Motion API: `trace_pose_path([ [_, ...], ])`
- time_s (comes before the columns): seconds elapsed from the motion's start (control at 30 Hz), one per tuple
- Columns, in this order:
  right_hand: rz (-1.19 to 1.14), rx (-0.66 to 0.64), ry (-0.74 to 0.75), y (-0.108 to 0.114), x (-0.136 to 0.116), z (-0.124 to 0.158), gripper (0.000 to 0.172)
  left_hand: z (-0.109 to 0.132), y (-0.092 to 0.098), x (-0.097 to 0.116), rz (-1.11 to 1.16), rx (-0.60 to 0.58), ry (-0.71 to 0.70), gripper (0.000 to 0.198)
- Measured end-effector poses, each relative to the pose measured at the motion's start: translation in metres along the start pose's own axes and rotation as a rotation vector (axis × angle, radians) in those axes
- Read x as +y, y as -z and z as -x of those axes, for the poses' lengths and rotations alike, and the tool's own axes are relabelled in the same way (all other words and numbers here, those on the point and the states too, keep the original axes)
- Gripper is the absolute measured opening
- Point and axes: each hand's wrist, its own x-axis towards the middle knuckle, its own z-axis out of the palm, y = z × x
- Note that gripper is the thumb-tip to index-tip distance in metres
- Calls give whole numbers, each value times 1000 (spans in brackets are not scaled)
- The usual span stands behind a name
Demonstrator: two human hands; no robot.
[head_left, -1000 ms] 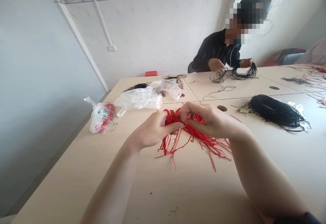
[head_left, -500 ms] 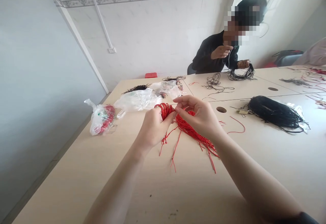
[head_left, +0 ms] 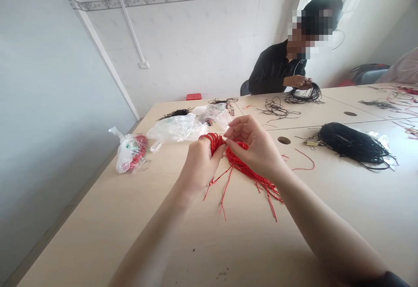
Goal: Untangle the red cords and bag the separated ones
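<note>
My left hand [head_left: 202,158] is closed round a bundle of looped red cords [head_left: 214,142], which bulges above its thumb. Close beside it, my right hand [head_left: 250,141] has thumb and forefinger nearly together at the left thumb tip; whatever lies between them is too small to make out. A larger hank of red cord [head_left: 253,171] lies on the table beneath my right hand, its knotted loose ends spread toward me.
Clear plastic bags [head_left: 178,128] and a bag with red cord [head_left: 132,153] lie left on the table [head_left: 209,248]. A black cord hank [head_left: 354,144] is at right. Across sits a person [head_left: 269,69] holding black cords [head_left: 305,94].
My right hand's fingers have lifted and spread slightly, while my left hand has tilted a little. The other person's raised hand has come down to the black cords.
</note>
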Motion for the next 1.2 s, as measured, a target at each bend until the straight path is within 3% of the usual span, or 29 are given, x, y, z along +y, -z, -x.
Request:
trace_pose_path([
  [0.17, -217, -70, -77, 5, 4, -4, 28, -1, 1, 1, -38, -73, 8, 36],
  [0.37, -578, -79, -244, 3, 14, -9, 24, -5, 3, 1, -40, -57, -99, 38],
  [0.67, -779, -216, -368, 6, 14, -12, 24, -5, 2, -1, 217, -101, -53, 29],
  [0.83, -604, -185, -267, 2, 12, -11, 20, -7, -1, -4, 372, -111, 56, 28],
  [1.0, 61, 213, 30, -4, -2, -3, 7, -11, -1, -6, 520, 47, 192, 23],
  [1.07, 187, 192, 47, -7, -6, 1, 10, -12, 0, -6, 510, 128, 183, 23],
  [1.2, 99, 50, -158, -12, -3, 4, 19, -10, 2, -6, 350, 231, 74, 26],
])
